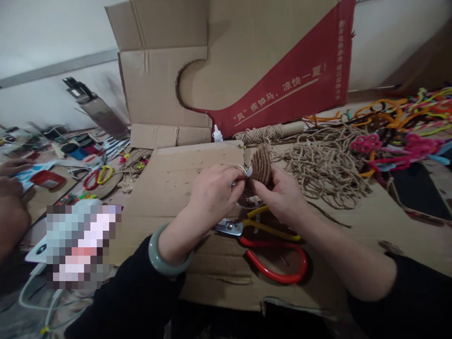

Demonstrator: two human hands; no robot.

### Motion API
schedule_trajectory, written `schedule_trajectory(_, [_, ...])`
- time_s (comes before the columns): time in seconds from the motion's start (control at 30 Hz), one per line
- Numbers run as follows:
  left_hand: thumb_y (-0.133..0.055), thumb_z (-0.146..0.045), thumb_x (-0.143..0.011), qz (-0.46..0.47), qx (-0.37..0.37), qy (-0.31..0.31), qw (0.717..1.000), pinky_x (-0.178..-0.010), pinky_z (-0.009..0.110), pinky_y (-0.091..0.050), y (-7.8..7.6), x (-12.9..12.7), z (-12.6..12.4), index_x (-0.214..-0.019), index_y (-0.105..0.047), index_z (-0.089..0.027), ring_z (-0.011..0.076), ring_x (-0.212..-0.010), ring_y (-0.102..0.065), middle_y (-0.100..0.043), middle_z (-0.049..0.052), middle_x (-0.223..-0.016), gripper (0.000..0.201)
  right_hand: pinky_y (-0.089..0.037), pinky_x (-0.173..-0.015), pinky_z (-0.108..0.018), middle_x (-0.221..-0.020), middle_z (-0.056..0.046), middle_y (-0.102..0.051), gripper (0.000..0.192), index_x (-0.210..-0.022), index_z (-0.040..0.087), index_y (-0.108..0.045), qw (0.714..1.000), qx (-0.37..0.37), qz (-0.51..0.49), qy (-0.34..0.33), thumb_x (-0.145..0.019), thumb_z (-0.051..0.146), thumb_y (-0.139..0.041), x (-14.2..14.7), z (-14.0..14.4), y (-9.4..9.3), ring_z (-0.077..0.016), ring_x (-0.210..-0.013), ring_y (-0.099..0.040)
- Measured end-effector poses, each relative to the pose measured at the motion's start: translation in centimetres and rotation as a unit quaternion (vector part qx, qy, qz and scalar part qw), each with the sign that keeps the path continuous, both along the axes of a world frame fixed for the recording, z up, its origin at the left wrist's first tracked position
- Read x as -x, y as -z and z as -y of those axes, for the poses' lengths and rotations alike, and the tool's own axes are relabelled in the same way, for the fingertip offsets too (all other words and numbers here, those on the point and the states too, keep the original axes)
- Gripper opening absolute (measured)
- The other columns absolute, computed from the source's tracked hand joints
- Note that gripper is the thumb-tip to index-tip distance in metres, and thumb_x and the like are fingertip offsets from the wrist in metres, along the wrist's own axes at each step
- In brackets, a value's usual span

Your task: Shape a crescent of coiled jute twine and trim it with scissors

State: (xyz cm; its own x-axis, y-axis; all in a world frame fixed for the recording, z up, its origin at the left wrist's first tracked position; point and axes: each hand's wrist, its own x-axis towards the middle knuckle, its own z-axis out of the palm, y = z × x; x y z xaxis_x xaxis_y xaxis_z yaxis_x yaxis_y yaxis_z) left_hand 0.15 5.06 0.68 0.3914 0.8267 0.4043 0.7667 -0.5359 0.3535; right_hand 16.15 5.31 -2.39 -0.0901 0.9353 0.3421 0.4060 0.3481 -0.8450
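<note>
My right hand [284,193] grips a ribbed, rounded piece of coiled brown twine [260,165], with its thumb pressed against the lower edge. My left hand [217,188] is closed in a pinch at the left side of the coil, beside a small whitish strip [249,171]. What those fingertips hold is hidden. Below both hands lie large scissors [271,244] with one red and one yellow handle, resting on the cardboard sheet [176,181]. A white-tipped glue bottle [217,134] stands behind my left hand.
Loose twine [323,169] is heaped to the right, near colourful pipe cleaners [399,146] and a dark phone [422,190]. An upright cardboard box [165,89] backs the workspace. At left are a grey bottle [102,110], smaller scissors [92,180] and another person's hand [12,207].
</note>
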Motion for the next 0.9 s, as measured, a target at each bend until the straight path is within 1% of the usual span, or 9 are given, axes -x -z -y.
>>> schedule_trajectory(0.13, [-0.051, -0.014, -0.080, -0.010, 0.011, -0.009, 1.000, -0.074, 0.030, -0.048, 0.00, -0.03, 0.05, -0.079, -0.064, -0.015, 0.0163, -0.078, -0.062, -0.069, 0.006, -0.082, 0.014, -0.045, -0.059, -0.027, -0.070, -0.001, -0.065, 0.015, -0.082, 0.018, -0.063, 1.000, -0.009, 0.005, 0.015, -0.073, 0.027, -0.055, 0.13, 0.06, -0.18, -0.0160, -0.064, -0.057])
schedule_trajectory(0.27, [-0.051, -0.015, -0.081, -0.012, 0.017, -0.009, 1.000, -0.074, 0.030, -0.048, -0.08, -0.16, 0.11, -0.079, -0.064, -0.016, 0.0161, -0.078, -0.062, -0.069, 0.006, -0.083, 0.013, -0.044, -0.059, -0.026, -0.070, -0.001, -0.065, 0.016, -0.082, 0.018, -0.063, 1.000, -0.014, 0.016, 0.015, -0.073, 0.028, -0.054, 0.15, 0.12, -0.24, -0.0156, -0.064, -0.057])
schedule_trajectory(0.47, [-0.052, -0.016, -0.079, -0.044, 0.011, -0.047, 0.998, -0.071, 0.031, -0.048, -0.23, -0.56, 0.23, -0.077, -0.064, -0.016, 0.0176, -0.077, -0.062, -0.069, 0.007, -0.082, 0.012, -0.044, -0.061, -0.027, -0.070, -0.001, -0.064, 0.017, -0.085, 0.017, -0.062, 1.000, -0.002, 0.024, 0.009, -0.074, 0.028, -0.054, 0.11, 0.16, -0.08, -0.0156, -0.064, -0.057])
schedule_trajectory(0.7, [-0.051, -0.016, -0.077, 0.006, 0.010, -0.041, 0.999, -0.071, 0.031, -0.048, 0.14, -0.47, 0.09, -0.075, -0.063, -0.016, 0.0165, -0.075, -0.061, -0.068, 0.006, -0.079, 0.012, -0.044, -0.060, -0.026, -0.070, -0.001, -0.064, 0.016, -0.084, 0.018, -0.063, 1.000, 0.005, 0.013, 0.008, -0.074, 0.027, -0.055, 0.05, 0.13, -0.11, -0.0153, -0.065, -0.057])
schedule_trajectory(0.9, [-0.051, -0.016, -0.076, 0.028, 0.005, -0.027, 0.999, -0.068, 0.029, -0.047, 0.30, -0.27, -0.09, -0.071, -0.060, -0.017, 0.0155, -0.072, -0.061, -0.068, 0.005, -0.076, 0.011, -0.044, -0.060, -0.027, -0.071, -0.001, -0.063, 0.015, -0.084, 0.018, -0.062, 1.000, 0.010, 0.012, 0.005, -0.074, 0.026, -0.054, 0.06, 0.15, -0.26, -0.0156, -0.065, -0.056])
